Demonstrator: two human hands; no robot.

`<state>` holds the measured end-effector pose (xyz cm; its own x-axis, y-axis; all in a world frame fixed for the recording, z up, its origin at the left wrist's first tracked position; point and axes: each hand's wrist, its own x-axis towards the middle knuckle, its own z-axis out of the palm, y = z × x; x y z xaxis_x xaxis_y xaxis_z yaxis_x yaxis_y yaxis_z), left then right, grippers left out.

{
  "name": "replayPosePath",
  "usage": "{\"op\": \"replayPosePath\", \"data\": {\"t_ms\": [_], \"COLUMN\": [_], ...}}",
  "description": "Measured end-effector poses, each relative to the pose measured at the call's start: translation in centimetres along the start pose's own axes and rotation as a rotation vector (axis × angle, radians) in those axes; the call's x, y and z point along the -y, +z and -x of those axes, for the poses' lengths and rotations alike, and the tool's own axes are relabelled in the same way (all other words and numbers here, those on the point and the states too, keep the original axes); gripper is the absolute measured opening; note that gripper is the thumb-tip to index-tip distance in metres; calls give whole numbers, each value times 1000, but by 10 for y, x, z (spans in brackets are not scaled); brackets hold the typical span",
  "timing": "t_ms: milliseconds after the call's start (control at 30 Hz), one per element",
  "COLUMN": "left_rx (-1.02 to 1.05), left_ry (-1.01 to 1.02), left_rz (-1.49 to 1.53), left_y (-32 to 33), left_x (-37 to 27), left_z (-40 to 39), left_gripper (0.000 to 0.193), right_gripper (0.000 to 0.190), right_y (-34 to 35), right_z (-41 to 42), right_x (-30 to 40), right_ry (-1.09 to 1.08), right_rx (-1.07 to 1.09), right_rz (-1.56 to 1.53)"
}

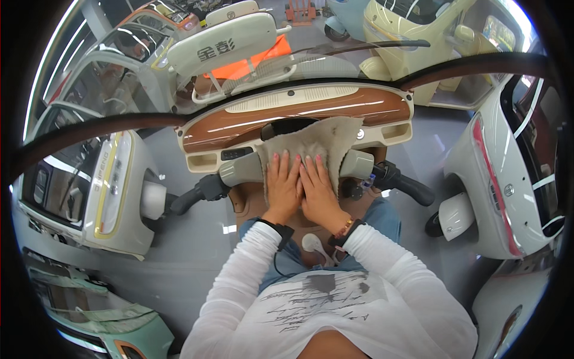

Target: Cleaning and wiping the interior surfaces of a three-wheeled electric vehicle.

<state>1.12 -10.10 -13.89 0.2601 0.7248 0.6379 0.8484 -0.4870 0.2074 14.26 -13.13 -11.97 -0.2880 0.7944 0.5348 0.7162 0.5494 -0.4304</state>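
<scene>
A grey-beige cloth (309, 143) is draped over the middle of the handlebar of a small vehicle and hides what lies beneath. My left hand (284, 186) rests flat on the cloth, fingers stretched towards the dashboard. Beside it, my right hand (319, 188) also lies flat on the cloth, the two hands touching along their inner edges. Neither hand grasps anything. The black left grip (188, 199) and black right grip (410, 186) stick out past the grey handlebar cover (242, 169). A dark instrument display (287, 128) shows partly behind the cloth.
Beyond the cloth spans a brown and cream dashboard (296, 112) with open side pockets and a switch panel (236, 154). A key with a blue tag (367, 181) hangs near the right grip. Parked vehicles stand around, including a white one (489, 188) and a cream one (390, 36).
</scene>
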Motion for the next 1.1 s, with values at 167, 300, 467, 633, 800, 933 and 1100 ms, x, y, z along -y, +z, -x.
{"op": "replayPosePath", "data": {"t_ms": [167, 300, 467, 633, 800, 933, 1100], "left_rx": [37, 61, 3, -58, 13, -12, -15], "left_ry": [-33, 9, 16, 29, 15, 54, 16], "left_rz": [-2, -33, -32, -32, 112, 152, 187], "left_y": [3, -5, 0, 2, -15, -15, 1], "left_x": [-2, 6, 11, 4, 3, 17, 29], "left_z": [-8, -33, -39, -18, -24, -50, -69], "left_gripper": [48, 47, 44, 43, 43, 37, 23], "right_gripper": [58, 61, 67, 67, 59, 41, 29], "right_y": [1, -3, -6, 1, 2, -1, 5], "right_z": [-2, -24, -29, -9, -4, -36, -70], "right_x": [-2, -3, -5, -4, 9, 8, -18], "right_ry": [27, 36, 47, 44, 115, 111, 82], "right_rx": [-16, -22, -31, -7, -172, -215, -352], "right_rz": [7, 86, 37, 41, -176, 104, 28]}}
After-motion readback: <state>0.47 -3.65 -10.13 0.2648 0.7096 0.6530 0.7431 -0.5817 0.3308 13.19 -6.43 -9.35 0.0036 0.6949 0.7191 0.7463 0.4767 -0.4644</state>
